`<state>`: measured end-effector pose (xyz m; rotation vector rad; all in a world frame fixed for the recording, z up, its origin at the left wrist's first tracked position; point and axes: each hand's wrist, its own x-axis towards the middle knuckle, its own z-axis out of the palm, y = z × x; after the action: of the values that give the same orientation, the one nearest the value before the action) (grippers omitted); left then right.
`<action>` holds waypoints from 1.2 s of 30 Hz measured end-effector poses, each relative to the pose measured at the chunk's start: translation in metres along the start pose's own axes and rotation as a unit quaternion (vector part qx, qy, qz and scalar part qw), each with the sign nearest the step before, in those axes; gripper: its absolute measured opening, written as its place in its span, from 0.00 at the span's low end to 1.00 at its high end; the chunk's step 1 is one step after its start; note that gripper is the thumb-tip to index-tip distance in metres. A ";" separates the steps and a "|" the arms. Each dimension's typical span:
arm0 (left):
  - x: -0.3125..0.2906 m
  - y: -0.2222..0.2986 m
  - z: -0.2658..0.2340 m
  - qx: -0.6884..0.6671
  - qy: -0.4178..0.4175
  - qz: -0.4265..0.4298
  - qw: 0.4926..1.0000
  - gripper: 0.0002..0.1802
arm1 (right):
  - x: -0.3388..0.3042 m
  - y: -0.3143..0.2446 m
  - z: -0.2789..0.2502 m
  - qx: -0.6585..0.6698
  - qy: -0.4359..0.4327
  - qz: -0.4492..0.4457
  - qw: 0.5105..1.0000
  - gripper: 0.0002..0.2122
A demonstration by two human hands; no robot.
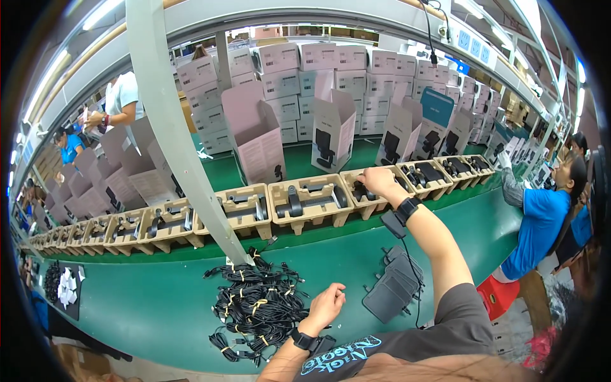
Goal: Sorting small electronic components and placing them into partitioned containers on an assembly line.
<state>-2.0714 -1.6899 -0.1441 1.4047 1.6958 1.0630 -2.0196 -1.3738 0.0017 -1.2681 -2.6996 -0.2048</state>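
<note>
My right hand (380,183) reaches into a tan molded pulp tray (377,207) on the raised strip, its fingers bent down over a black part (360,190) there. The fingertips are partly hidden. My left hand (326,307) is low over the green table, fingers loosely curled, nothing visible in them. Just left of it lies a heap of black cables (258,309) tied with yellowish bands. A stack of flat dark grey parts (393,286) rests right of that hand. Left of my right hand, another pulp tray (310,219) holds a black stand-like arm.
Pulp trays line the strip both ways. Behind stand open boxes (254,137) and stacked white cartons (280,83). A slanting metal post (184,127) crosses the left side. A co-worker in a blue shirt (544,223) sits at right. A black wire (414,270) hangs from my right wrist.
</note>
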 end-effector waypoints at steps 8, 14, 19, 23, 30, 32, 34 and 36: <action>-0.004 -0.006 -0.005 0.014 0.010 0.012 1.000 0.09 | 0.027 -0.038 0.021 -0.151 -0.011 0.002 0.989 0.07; -0.004 -0.008 -0.009 0.005 0.019 0.034 0.999 0.09 | 0.041 -0.027 0.069 0.147 0.178 0.097 0.968 0.15; -0.008 -0.011 -0.014 0.014 0.031 0.041 0.999 0.08 | 0.028 -0.039 0.076 0.076 0.171 0.063 0.980 0.12; -0.014 -0.015 -0.016 0.029 0.046 0.059 0.997 0.08 | 0.021 -0.032 0.069 -0.012 0.142 0.006 0.990 0.11; -0.021 -0.011 -0.023 0.046 0.033 0.053 0.997 0.08 | 0.040 -0.020 0.081 0.027 0.061 0.053 0.996 0.11; -0.018 -0.015 -0.023 0.047 0.041 0.068 0.996 0.08 | 0.041 -0.019 0.088 0.031 0.095 0.080 0.992 0.12; -0.017 -0.016 -0.025 0.039 0.055 0.089 0.994 0.08 | 0.030 -0.025 0.076 0.063 0.125 0.073 0.987 0.12; -0.016 -0.020 -0.028 0.024 0.064 0.107 0.992 0.07 | 0.024 -0.025 0.067 0.054 0.114 0.023 0.992 0.13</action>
<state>-2.1018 -1.7123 -0.1502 1.6080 1.6977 1.2612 -2.0594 -1.3590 -0.0610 -1.1953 -2.4518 -0.1826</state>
